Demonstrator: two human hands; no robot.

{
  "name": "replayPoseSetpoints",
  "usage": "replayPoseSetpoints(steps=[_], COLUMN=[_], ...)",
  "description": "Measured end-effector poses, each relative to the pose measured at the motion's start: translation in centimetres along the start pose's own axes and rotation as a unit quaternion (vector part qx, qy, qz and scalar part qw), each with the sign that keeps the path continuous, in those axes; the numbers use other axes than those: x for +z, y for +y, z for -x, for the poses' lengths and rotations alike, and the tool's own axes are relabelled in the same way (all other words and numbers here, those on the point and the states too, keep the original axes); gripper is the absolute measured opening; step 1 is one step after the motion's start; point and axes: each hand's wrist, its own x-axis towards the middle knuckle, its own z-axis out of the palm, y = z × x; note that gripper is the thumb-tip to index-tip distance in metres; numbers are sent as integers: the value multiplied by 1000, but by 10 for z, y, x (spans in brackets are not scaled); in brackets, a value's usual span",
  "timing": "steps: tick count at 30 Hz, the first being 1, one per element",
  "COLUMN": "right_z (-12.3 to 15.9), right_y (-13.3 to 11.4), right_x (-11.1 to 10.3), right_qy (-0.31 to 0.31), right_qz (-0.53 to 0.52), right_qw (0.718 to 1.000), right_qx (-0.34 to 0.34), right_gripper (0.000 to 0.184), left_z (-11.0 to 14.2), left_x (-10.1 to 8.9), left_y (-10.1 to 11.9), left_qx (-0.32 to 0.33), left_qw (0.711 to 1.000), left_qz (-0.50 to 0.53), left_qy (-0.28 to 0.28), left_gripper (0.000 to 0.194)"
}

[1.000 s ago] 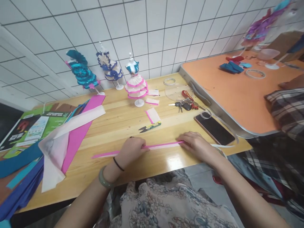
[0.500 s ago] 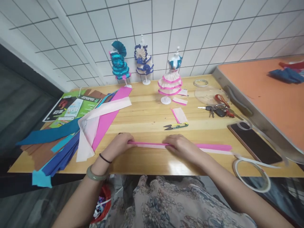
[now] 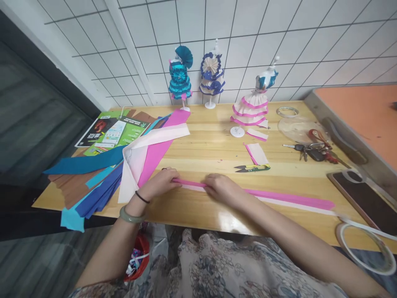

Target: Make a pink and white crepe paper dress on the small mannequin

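Observation:
A long pink and white paper strip lies along the near part of the wooden table. My left hand pinches the strip's left end, fingers closed on it. My right hand presses down on the strip just to the right, fingers curled over it. The rest of the strip runs right toward a roll of tape at the table's edge.
Sheets of pink, white and blue crepe paper lie at the left, over a green booklet. Three small mannequins in paper dresses stand at the back. Thread snips, paper scraps, keys and a phone lie at the right.
My view has swung left. Both hands have slid leftward along the strip, so more of it now trails out to the right of my right hand.

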Motion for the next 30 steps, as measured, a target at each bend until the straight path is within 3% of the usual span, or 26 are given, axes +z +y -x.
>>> replayPoseSetpoints(steps=[11,18,30], right_z=[-42,-39,-36], right_y=[-33,-40,-38], right_x=[14,19,24], right_qy=[-45,-42,-42], right_qz=[70,96,105], right_qw=[995,993,993], right_qx=[55,49,25], right_gripper=[19,20,20], left_z=[2,7,11], left_x=[-3,-1,4], left_y=[1,0,-5], left_qx=[0,36,34], left_qw=[1000,999,999], left_qz=[-7,1,31], left_qy=[-9,9,-4], left_gripper=[15,15,16])
